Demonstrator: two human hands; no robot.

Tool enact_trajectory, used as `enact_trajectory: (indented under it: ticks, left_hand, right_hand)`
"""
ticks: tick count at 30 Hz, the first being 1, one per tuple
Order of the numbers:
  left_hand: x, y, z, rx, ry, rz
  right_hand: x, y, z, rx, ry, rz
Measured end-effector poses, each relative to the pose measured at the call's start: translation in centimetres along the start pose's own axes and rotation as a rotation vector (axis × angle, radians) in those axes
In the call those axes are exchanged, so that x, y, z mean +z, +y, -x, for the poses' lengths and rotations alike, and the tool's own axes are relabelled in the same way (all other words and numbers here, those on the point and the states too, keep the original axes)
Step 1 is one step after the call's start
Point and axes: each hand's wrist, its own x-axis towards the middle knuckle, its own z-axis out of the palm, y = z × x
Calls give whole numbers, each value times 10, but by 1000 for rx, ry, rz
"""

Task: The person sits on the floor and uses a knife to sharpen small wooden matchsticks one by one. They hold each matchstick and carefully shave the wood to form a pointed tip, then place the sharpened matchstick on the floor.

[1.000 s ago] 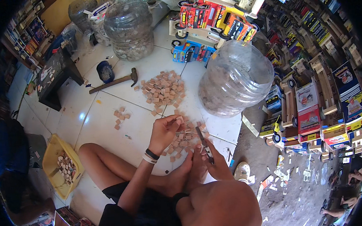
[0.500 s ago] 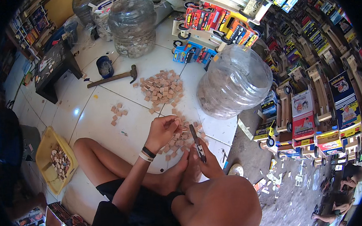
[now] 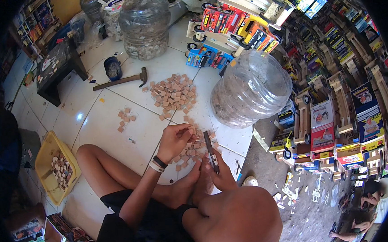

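Observation:
My left hand (image 3: 175,140), with a black band and a pale band on its wrist, is closed in a pinch over a pile of small brown square pieces (image 3: 192,151). Whatever its fingertips hold is too small to name. In my right hand (image 3: 222,173), beside my bare feet, is a narrow dark flat tool (image 3: 211,151) standing nearly upright; its exact kind is unclear. The two hands are apart. A larger heap of the same brown squares (image 3: 173,93) lies just beyond, and a few loose squares (image 3: 125,117) are scattered to its left.
A hammer (image 3: 119,82) and a blue cup (image 3: 112,68) are on the white tiles. Cut-off clear plastic jugs (image 3: 251,87) stand right and back. A yellow basin (image 3: 74,174) and a low black table (image 3: 60,69) are at left. Wooden toy trucks (image 3: 323,130) fill the right side.
The view has shifted slightly. Both hands keep nearly the same pose, the left pinched over the pile and the right around the dark tool.

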Motion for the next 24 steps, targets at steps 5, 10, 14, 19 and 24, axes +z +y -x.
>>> enact_trajectory:
  ticks: [5,10,14,19,24]
  left_hand:
    - [2,2,2,27,-9,49]
    - [4,6,2,30,-14,37]
    - [6,9,2,28,-18,32]
    - [9,10,3,14,-11,35]
    - [8,8,3,-33,-36,96]
  right_hand:
    - [-3,-12,1,38,-16,23]
    - [-7,-16,3,64,-40,7]
    - [-8,-14,2,50,-47,6]
    - [-5,-12,2,37,-25,9]
    - [-2,-2,4,0,-10,-18]
